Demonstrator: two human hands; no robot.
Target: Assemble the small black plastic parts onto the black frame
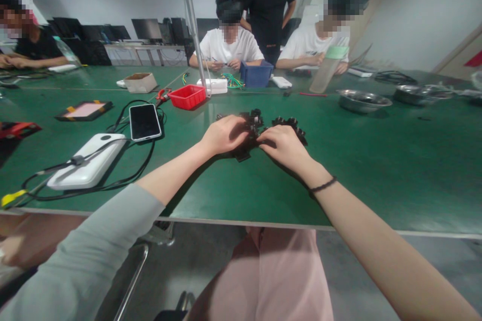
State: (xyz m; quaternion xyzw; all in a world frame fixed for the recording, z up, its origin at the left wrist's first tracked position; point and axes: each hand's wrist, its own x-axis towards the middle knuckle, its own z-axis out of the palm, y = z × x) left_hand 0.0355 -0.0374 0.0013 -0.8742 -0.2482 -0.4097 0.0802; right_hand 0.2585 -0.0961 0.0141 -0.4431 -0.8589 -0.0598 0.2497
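Note:
My left hand (225, 134) and my right hand (283, 144) meet over a cluster of small black plastic parts (256, 121) on the green table (376, 160). Both hands have their fingers curled round black pieces between them. A flat black piece (242, 155) sticks out under my left hand. More black parts (289, 123) lie just behind my right hand. A dark band sits on my right wrist.
A phone (145, 121), a white power bank (88, 160) with black cables, a red bin (187, 96), a blue bin (256, 74) and metal bowls (363, 100) stand on the table. Other people sit and stand at the far side. The table's front edge is near my lap.

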